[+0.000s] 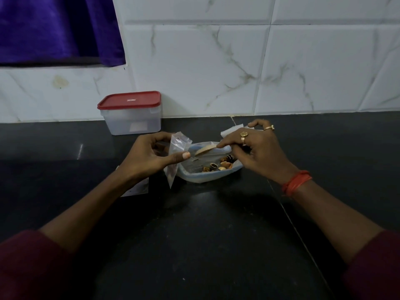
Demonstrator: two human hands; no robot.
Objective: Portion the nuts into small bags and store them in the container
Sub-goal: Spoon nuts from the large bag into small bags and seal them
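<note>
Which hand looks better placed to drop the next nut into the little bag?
Probably the right hand: it holds a nut piece beside the bag, which the left hand holds.

Small clear bag (178, 146): upright, mouth open. Nuts (220, 165): brown, clustered at the right end of a shallow translucent tray (201, 176). Container (132, 114): translucent, red lid closed, against the wall.

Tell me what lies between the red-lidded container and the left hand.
Head view: only bare dark countertop separates the container from the left hand, which holds a small clear bag.
</note>
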